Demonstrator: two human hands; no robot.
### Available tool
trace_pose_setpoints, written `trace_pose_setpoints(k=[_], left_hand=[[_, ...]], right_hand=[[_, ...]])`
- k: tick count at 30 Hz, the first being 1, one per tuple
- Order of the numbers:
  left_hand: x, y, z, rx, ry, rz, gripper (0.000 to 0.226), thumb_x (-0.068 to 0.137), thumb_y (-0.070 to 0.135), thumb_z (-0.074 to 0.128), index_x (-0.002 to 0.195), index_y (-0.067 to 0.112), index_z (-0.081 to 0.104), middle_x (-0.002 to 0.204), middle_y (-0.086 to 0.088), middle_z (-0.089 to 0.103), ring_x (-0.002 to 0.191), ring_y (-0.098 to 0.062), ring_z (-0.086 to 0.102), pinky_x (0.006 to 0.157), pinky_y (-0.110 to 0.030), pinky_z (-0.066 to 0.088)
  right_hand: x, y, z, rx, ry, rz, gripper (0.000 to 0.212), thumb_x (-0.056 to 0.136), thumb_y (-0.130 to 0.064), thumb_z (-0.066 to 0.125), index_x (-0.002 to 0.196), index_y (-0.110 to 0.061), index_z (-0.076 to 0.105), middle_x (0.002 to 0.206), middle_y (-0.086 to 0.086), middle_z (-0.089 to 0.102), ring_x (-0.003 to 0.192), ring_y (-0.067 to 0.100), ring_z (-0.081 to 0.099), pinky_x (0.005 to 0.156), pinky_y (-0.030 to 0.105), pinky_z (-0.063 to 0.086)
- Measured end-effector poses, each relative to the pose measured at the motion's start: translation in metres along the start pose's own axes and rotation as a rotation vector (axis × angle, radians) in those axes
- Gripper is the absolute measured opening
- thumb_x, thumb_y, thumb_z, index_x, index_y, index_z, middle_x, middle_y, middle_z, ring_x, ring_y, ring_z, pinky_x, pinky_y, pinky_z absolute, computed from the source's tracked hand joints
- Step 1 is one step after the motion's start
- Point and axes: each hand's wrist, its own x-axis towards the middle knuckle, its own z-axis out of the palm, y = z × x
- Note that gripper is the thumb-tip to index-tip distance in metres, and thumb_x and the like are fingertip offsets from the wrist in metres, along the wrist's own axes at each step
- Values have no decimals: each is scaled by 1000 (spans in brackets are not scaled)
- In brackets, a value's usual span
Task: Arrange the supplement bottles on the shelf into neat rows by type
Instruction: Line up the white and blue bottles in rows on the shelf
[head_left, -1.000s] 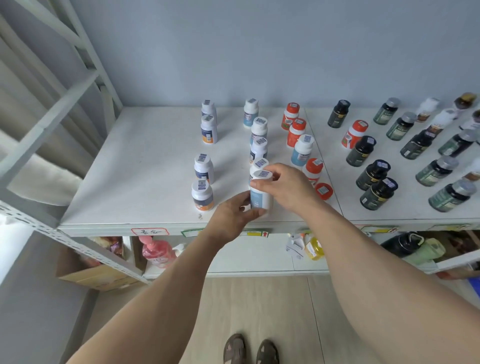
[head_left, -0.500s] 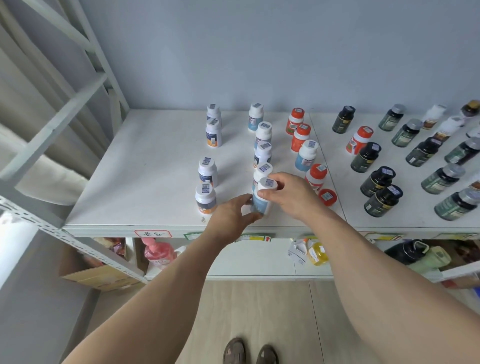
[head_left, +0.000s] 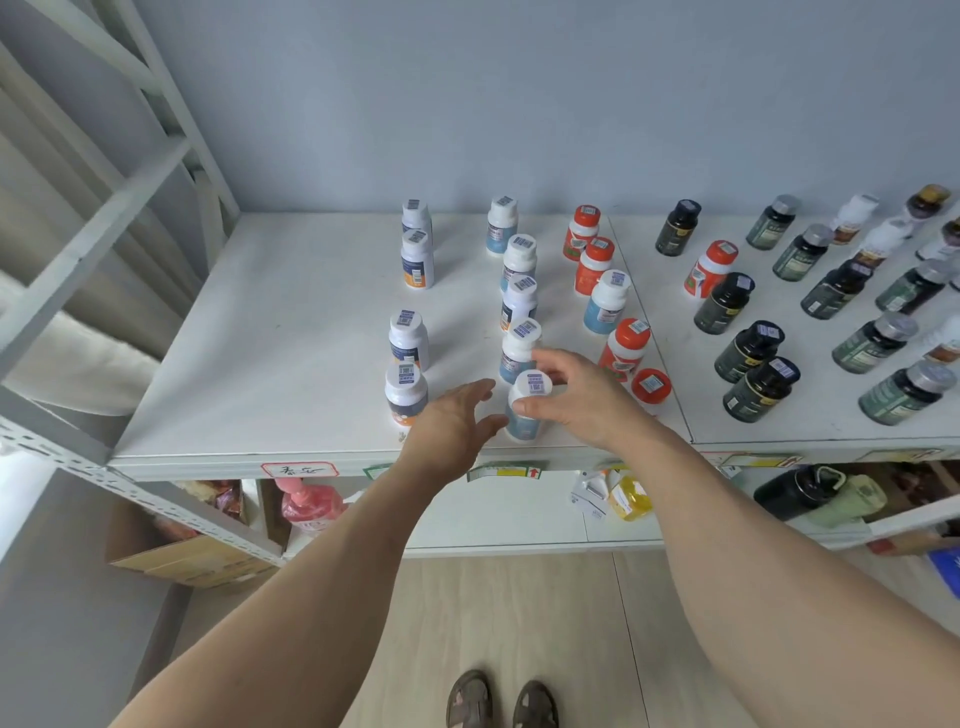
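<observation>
A white-capped bottle with a blue label (head_left: 523, 415) stands upright near the front edge of the white shelf (head_left: 291, 364), at the front end of a column of like bottles (head_left: 518, 299). My left hand (head_left: 454, 423) is beside it on the left with fingers straight, the thumb close to its side. My right hand (head_left: 584, 397) is on its right with fingers spread and relaxed, the thumb against the bottle below its cap. To the left stand orange-labelled white bottles (head_left: 406, 392). Red-capped bottles (head_left: 626, 348) stand to the right.
Dark bottles with black caps (head_left: 761, 387) and grey caps (head_left: 906, 389) fill the right part of the shelf. A red cap (head_left: 650, 385) sits low by my right wrist. The wall runs along the back. A lower shelf holds a pink bottle (head_left: 311, 506).
Both hands gripped the blue-labelled bottle a second ago; it now stands on the shelf, and both hands have loosened and spread their fingers off it.
</observation>
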Motion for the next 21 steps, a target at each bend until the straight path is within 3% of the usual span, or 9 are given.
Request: trace_pose_setpoints(k=[6, 10, 15, 21], left_hand=[[8, -1, -5, -102, 46, -62, 49, 94, 35, 59, 139, 19, 47, 132, 5, 59, 114, -17, 57, 96, -21, 39], [23, -2, -5, -210, 75, -136, 49, 93, 34, 60, 138, 19, 48, 131, 5, 60, 113, -15, 58, 90, -14, 35], [42, 1, -2, -279, 70, -208, 49, 93, 35, 61, 138, 22, 48, 132, 6, 59, 119, -14, 55, 96, -18, 37], [64, 9, 1, -361, -5, -248, 58, 88, 38, 66, 141, 25, 45, 135, 6, 56, 121, -15, 53, 98, -23, 39]], right_hand=[[17, -15, -14, -31, 217, -35, 55, 87, -40, 69, 136, -22, 51, 133, -2, 55, 118, 12, 53, 91, 27, 38], [45, -19, -15, -92, 132, -23, 56, 87, -38, 69, 137, -22, 50, 137, -1, 54, 123, 18, 53, 93, 30, 40], [67, -15, -13, -143, 83, -21, 44, 82, -34, 74, 122, -23, 57, 119, -1, 64, 103, 19, 61, 91, 38, 50], [85, -18, -33, -135, 68, -67, 50, 90, -32, 65, 138, -22, 52, 136, -2, 57, 118, 19, 56, 95, 30, 44]])
